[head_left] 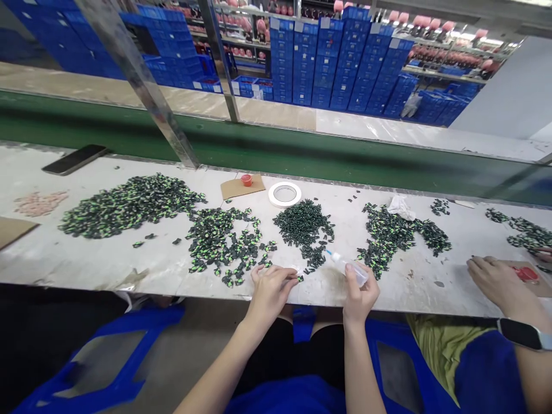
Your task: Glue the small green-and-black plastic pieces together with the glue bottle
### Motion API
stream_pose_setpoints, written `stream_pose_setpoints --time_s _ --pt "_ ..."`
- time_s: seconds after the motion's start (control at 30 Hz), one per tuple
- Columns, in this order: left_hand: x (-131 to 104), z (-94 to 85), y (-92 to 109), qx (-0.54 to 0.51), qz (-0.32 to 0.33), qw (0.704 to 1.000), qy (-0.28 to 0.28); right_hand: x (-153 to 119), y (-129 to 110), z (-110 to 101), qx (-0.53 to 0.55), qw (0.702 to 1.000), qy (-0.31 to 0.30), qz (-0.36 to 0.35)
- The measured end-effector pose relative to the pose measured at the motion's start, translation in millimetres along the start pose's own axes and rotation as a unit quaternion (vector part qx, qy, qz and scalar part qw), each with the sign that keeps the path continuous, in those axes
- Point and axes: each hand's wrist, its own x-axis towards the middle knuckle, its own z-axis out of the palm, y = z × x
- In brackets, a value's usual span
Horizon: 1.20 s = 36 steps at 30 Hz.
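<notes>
My left hand (275,286) rests at the table's front edge, its thumb and fingers pinched on a small black-and-green part (300,279). In my right hand (361,293) is a clear squeeze bottle (352,272) with a thin blue tip, tilted up and to the left. That tip lies beside a pile of small dark green pieces (304,223). Left of my left hand spreads a loose pile of black-and-green parts (215,238). Another pile of dark green-marked parts (388,236) lies behind and right of the bottle.
A white tape roll (285,195) and a red cap (246,180) on cardboard (230,189) sit behind the piles. Farther left are a big parts heap (129,207), pink pieces (41,203) and a phone (75,159). At right, a co-worker's hand (495,279) rests on the table.
</notes>
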Motion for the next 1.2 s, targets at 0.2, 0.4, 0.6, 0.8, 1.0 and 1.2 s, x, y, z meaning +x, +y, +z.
stream_pose_setpoints --time_s 0.2,0.4,0.6,0.8,1.0,1.2 --pt "-1 -0.4 2 0.026 0.011 1.0 0.0 23 0 20 -0.051 0.998 -0.038 -0.003" --pt "-2 5.6 3 0.042 0.029 0.999 0.013 25 6 21 -0.114 0.99 -0.06 -0.062" --pt "2 -1.8 0 0.015 0.039 0.999 0.01 10 1 -1 -0.272 0.869 -0.181 -0.371" --pt "2 -23.1 6 -0.003 0.034 0.999 0.014 9 4 11 -0.353 0.778 -0.296 -0.427" --pt "-2 -37.8 16 -0.045 0.018 0.999 0.018 8 6 8 -0.34 0.781 -0.33 -0.407" --pt "-3 -35.9 20 -0.079 0.001 0.996 0.039 -6 -21 -1 -0.209 0.874 -0.356 -0.257"
